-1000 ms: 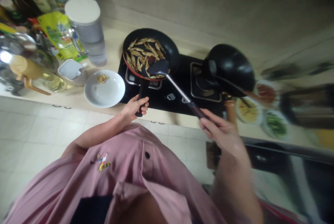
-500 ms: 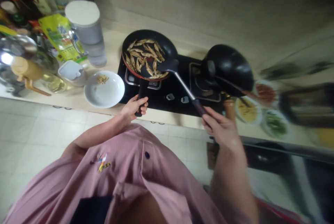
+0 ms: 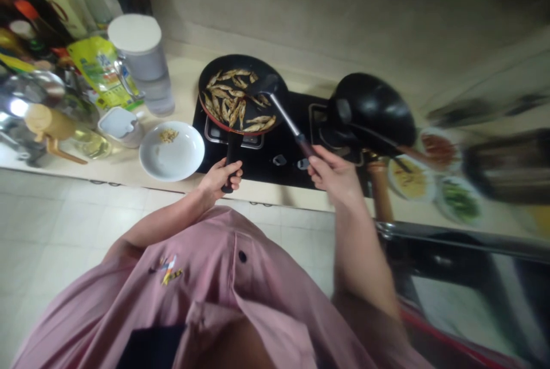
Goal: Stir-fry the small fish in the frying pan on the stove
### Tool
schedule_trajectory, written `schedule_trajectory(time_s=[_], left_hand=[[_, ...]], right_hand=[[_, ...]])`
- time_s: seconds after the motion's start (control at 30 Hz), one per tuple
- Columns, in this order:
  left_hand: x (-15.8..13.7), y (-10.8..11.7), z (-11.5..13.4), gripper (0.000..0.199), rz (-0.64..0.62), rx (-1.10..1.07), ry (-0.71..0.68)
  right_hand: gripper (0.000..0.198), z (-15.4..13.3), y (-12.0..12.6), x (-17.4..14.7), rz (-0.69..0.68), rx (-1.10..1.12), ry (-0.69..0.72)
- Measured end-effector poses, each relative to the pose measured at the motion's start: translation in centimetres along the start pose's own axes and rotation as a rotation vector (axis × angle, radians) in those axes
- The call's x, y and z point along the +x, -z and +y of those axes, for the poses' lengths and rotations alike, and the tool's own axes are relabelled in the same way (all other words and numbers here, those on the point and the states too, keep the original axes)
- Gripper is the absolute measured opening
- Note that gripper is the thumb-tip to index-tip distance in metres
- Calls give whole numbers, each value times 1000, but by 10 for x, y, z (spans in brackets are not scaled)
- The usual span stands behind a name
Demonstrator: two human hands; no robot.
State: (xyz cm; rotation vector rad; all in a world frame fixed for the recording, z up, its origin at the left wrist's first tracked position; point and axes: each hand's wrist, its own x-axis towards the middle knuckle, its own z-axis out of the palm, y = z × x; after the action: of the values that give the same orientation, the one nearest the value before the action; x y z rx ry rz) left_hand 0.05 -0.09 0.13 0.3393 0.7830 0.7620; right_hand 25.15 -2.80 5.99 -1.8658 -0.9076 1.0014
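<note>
My left hand [image 3: 223, 177] is closed round the black handle of a frying pan [image 3: 275, 66] with a red outer side, which sits over the left burner. Browned small fish [image 3: 232, 106] lie scattered inside it. In my right hand [image 3: 333, 174] is a spatula [image 3: 286, 114] with a dark handle, a metal shaft and a black blade. The blade reaches over the right side of the pan, among the fish; whether it touches the pan's bottom I cannot tell. A white bowl [image 3: 172, 157] with some chopped bits stands left of the pan.
A black wok [image 3: 373, 105] with a wooden handle sits over the right burner. Plates of yellow food [image 3: 410, 180], chopped greens [image 3: 459, 201] and reddish food [image 3: 438, 150] stand right. A lidded pitcher [image 3: 146, 71], an oil bottle [image 3: 88, 141] and a yellow pouch [image 3: 101, 68] crowd the left.
My right hand has moved left and up, carrying the spatula blade further into the pan. Some fish have shifted position. My left hand keeps its hold on the handle.
</note>
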Motion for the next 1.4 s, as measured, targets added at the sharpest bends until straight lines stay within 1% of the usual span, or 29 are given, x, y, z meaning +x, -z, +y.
schedule_trajectory(time_s=[0.1,0.17,0.27,0.33,0.47,0.53,0.6,0.67,0.73,0.87,0.93,1.0,1.07,1.17,1.23,1.33,1.4], left_hand=[[-2,-3,1,32,4,-2,9],[-4,-6,2,31,28,-12,16],[-7,-10,4,28,60,-17,27],[-7,-12,5,25,64,-12,29],[-7,-12,6,24,76,2,29],[-8,-12,6,24,72,2,30],[-8,-12,6,26,71,-6,25],[-9,-12,6,27,73,-14,21],[-9,-12,5,29,71,-16,27],[-9,-11,5,33,72,-34,39],[-9,-10,5,35,63,-38,29],[-7,-9,5,37,44,-28,18],[-5,-8,5,37,33,-21,12],[-5,-7,6,37,31,-16,16],[-5,-8,7,37,28,-12,20],[-6,-8,9,36,20,-10,25],[-6,-8,9,37,15,-10,26]], right_hand=[[67,3,1,-3,-16,-10,-49],[68,5,9,-9,10,-20,-77],[70,3,18,-15,59,-13,-73],[70,-3,12,-13,41,-10,-48],[68,-12,-13,5,-75,-20,12],[67,-12,-22,15,-105,-59,69],[64,-11,-25,22,-103,-167,151],[59,-13,-21,25,-99,-324,249],[52,-20,-15,25,-106,-486,390],[40,-51,-6,22,-101,-875,752],[38,-72,-5,24,-71,-1120,859],[36,-95,-6,29,-53,-1332,910],[34,-116,-7,37,-78,-1441,942],[32,-142,-13,49,-128,-1483,974],[33,-155,-18,57,-147,-1510,953],[35,-165,-26,67,-164,-1562,913],[34,-166,-28,72,-158,-1559,947]])
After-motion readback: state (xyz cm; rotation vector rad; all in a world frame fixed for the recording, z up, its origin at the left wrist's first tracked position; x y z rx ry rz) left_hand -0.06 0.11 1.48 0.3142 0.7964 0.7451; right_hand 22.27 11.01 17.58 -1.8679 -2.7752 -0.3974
